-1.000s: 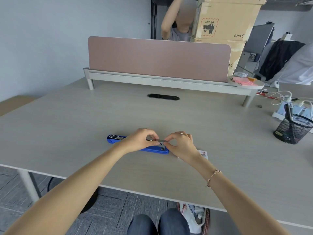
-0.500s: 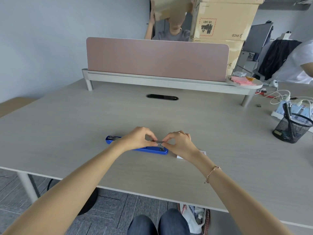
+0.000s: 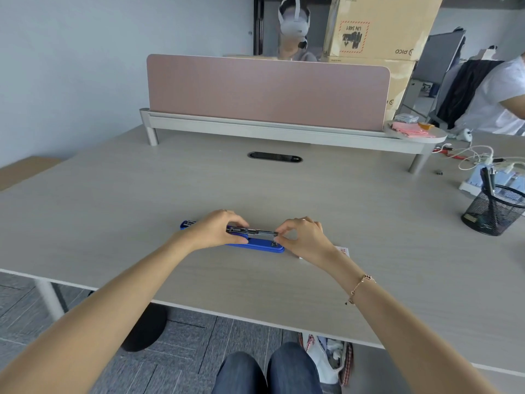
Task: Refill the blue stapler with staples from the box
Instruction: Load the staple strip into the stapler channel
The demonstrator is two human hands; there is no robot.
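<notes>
The blue stapler [image 3: 255,245] lies opened flat on the pale wooden desk [image 3: 255,189], its metal staple channel [image 3: 252,231] facing up. My left hand [image 3: 216,230] covers the stapler's middle and holds it down. At the right end of the channel my right hand [image 3: 302,234] pinches with thumb and forefinger; whether a strip of staples is between the fingers I cannot tell. A small white staple box [image 3: 342,250] with red print peeks out from behind my right wrist, mostly hidden.
A black mesh pen cup [image 3: 493,211] stands at the right edge, with cables and a power strip [image 3: 483,166] behind it. A pink divider screen [image 3: 267,92] on a raised shelf closes the desk's far side. People sit beyond it and at the far right.
My hands have drawn slightly apart, so more of the metal channel shows between them. The stapler has stayed in place.
</notes>
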